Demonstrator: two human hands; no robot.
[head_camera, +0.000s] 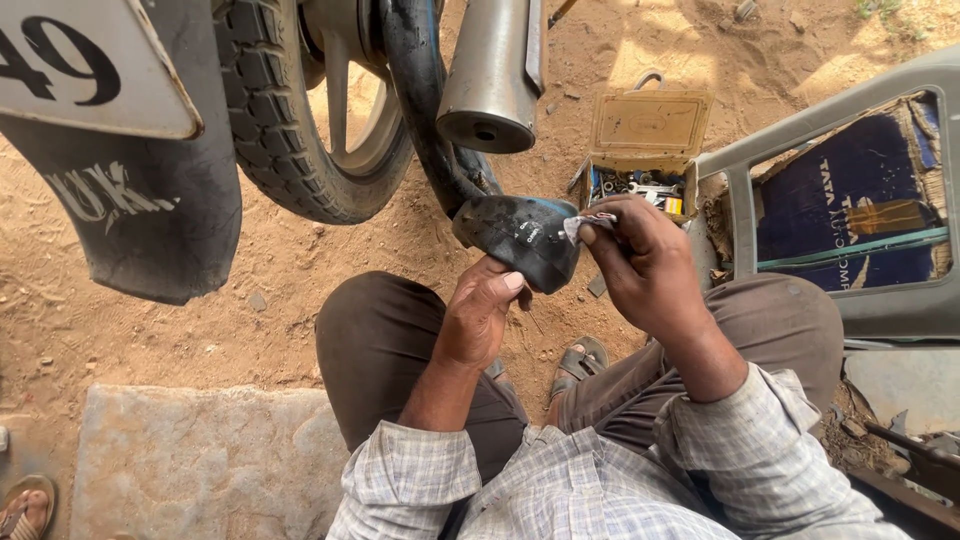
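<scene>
1. An open box (648, 135) of worn, yellowish metal is seen on the sandy ground (280, 270), far and to the right of the hands. Its lid is raised upright; the tray below is filled with small mixed metal parts, not told apart at this size.
2. A grey plastic chair (880, 300) lies to the right. Dark blue printed sheet material and flattened cardboard are held within its frame.
3. A black rubber inner tube (520, 235) is held in front of the knees, near the middle of the scene. Its surface is matt, dusty and folded into a blunt rounded end; the rest runs up and away beside the motorcycle wheel (300, 120).
4. The left hand (480, 315) is closed under the fold of the tube, thumb up against the rubber.
5. The right hand (645, 260) is pinched on a small pale scrap (590, 225), which is pressed at the right edge of the tube. What the scrap is made of cannot be told.
6. A treaded tyre, a spoked rim, a smooth metal exhaust pipe (492, 75) and a black mudguard (150, 210) are noted far left.
7. A rough stone slab (200, 460) lies near left.
</scene>
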